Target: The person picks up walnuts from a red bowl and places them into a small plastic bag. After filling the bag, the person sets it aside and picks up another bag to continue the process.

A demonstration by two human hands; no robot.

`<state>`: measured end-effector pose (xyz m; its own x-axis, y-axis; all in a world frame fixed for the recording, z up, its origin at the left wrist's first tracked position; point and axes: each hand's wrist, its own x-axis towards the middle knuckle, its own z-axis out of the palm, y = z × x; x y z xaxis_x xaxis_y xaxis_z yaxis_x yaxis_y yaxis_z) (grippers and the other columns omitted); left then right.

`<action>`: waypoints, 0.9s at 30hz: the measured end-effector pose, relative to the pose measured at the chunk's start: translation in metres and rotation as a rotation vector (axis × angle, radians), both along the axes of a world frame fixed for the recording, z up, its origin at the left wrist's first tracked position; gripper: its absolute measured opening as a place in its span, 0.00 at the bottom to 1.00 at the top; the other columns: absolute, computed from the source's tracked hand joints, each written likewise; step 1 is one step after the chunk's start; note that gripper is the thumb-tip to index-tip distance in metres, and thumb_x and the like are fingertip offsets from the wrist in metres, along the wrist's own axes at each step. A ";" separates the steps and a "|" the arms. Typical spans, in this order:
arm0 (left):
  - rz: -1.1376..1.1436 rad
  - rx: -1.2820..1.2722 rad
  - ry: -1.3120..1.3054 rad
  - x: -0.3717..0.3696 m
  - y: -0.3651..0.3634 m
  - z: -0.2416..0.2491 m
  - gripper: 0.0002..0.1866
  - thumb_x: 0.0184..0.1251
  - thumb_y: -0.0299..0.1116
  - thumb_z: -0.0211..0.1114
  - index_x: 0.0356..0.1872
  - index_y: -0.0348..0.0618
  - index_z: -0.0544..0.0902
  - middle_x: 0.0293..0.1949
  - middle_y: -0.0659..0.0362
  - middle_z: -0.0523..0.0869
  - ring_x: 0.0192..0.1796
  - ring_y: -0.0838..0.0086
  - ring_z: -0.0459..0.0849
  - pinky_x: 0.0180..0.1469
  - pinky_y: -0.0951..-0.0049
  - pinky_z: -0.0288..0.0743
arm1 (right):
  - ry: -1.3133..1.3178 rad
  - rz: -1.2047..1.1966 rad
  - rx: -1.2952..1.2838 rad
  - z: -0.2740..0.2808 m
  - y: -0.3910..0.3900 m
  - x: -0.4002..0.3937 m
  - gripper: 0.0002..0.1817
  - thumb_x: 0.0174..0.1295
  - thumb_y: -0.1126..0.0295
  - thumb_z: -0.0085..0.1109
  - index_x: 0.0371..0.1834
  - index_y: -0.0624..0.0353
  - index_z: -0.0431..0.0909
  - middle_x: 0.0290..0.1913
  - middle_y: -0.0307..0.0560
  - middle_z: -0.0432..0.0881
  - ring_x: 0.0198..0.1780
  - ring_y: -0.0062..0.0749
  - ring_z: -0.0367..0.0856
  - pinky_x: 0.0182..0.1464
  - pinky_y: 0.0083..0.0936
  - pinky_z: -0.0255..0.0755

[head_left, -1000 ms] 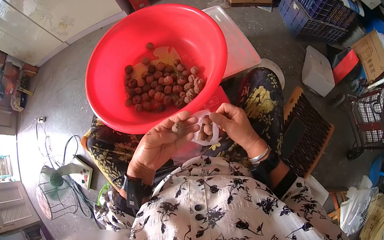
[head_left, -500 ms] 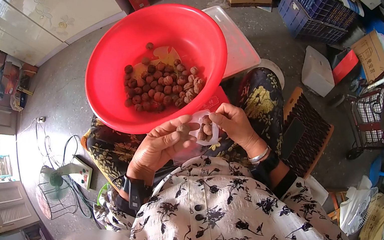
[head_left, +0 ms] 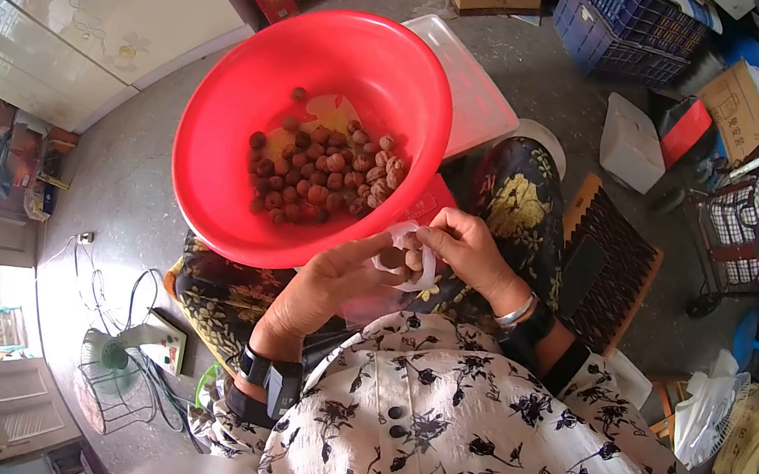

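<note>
My right hand point(head_left: 472, 256) pinches the rim of a small translucent plastic bag point(head_left: 427, 275), holding its mouth apart above my lap. Several brown, round nuts that look like walnuts lie inside the bag. At the bag's left side is my left hand point(head_left: 329, 281), its fingers closed around a walnut point(head_left: 391, 257) at the opening. Just beyond my hands stands a large red basin point(head_left: 212, 159), tilted in view. Many more walnuts point(head_left: 320, 172) are heaped in its bottom, with a few paler, wrinkled ones toward the right.
Under the basin's right side is a clear plastic lid or box point(head_left: 464, 91). A wooden slatted stool point(head_left: 620, 267) with a dark phone-like object stands to the right. A fan point(head_left: 109, 353) with cables is at lower left. Cardboard boxes, blue crates point(head_left: 614, 35) and a checked cart point(head_left: 752, 229) line the room.
My left hand has moved right with the walnut, from beside the bag to its opening. My right hand keeps its pinch on the bag's rim.
</note>
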<state>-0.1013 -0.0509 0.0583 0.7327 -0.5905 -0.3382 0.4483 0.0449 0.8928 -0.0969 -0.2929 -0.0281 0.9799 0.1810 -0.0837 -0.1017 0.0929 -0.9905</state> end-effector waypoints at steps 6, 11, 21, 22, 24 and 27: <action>0.037 0.097 0.059 0.000 0.002 0.014 0.23 0.75 0.28 0.61 0.68 0.31 0.75 0.47 0.56 0.89 0.46 0.71 0.89 0.53 0.72 0.83 | -0.009 0.010 -0.058 0.003 -0.002 0.000 0.12 0.70 0.63 0.67 0.33 0.59 0.80 0.27 0.31 0.80 0.30 0.11 0.74 0.33 0.16 0.71; 0.075 0.189 -0.083 0.022 0.028 0.013 0.15 0.78 0.27 0.58 0.61 0.36 0.80 0.48 0.58 0.88 0.38 0.79 0.86 0.43 0.77 0.81 | 0.051 0.005 0.026 -0.002 0.000 0.000 0.13 0.68 0.62 0.69 0.32 0.59 0.80 0.27 0.32 0.80 0.30 0.12 0.75 0.32 0.17 0.71; -0.056 0.624 -0.374 0.130 0.061 -0.042 0.21 0.71 0.28 0.64 0.64 0.40 0.80 0.46 0.59 0.86 0.45 0.74 0.84 0.49 0.74 0.81 | -0.029 0.001 -0.063 -0.001 0.000 0.001 0.12 0.69 0.65 0.67 0.32 0.61 0.81 0.27 0.35 0.82 0.30 0.14 0.77 0.32 0.19 0.72; -0.171 0.750 -0.343 0.139 0.061 -0.049 0.23 0.68 0.28 0.65 0.65 0.41 0.80 0.47 0.58 0.85 0.46 0.73 0.84 0.50 0.74 0.81 | -0.032 -0.001 -0.062 -0.001 0.000 0.001 0.12 0.69 0.65 0.67 0.32 0.61 0.81 0.27 0.35 0.82 0.30 0.14 0.77 0.32 0.19 0.72; -0.311 0.809 -0.374 0.154 0.058 -0.063 0.25 0.66 0.31 0.67 0.65 0.43 0.80 0.47 0.54 0.86 0.46 0.71 0.85 0.51 0.72 0.81 | -0.021 -0.010 -0.049 -0.003 0.000 0.000 0.12 0.70 0.65 0.67 0.32 0.61 0.81 0.27 0.35 0.82 0.30 0.14 0.77 0.32 0.19 0.72; -0.545 0.940 -0.619 0.164 0.062 -0.094 0.26 0.65 0.33 0.68 0.66 0.44 0.80 0.48 0.51 0.87 0.48 0.67 0.87 0.51 0.67 0.81 | 0.017 0.005 -0.036 0.001 -0.001 -0.001 0.12 0.70 0.65 0.67 0.33 0.61 0.80 0.27 0.35 0.82 0.30 0.14 0.78 0.32 0.19 0.73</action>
<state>0.0632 0.0106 -0.0362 0.6552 -0.5838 -0.4794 -0.2978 -0.7828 0.5463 -0.0976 -0.2935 -0.0269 0.9774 0.1820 -0.1074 -0.1194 0.0564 -0.9912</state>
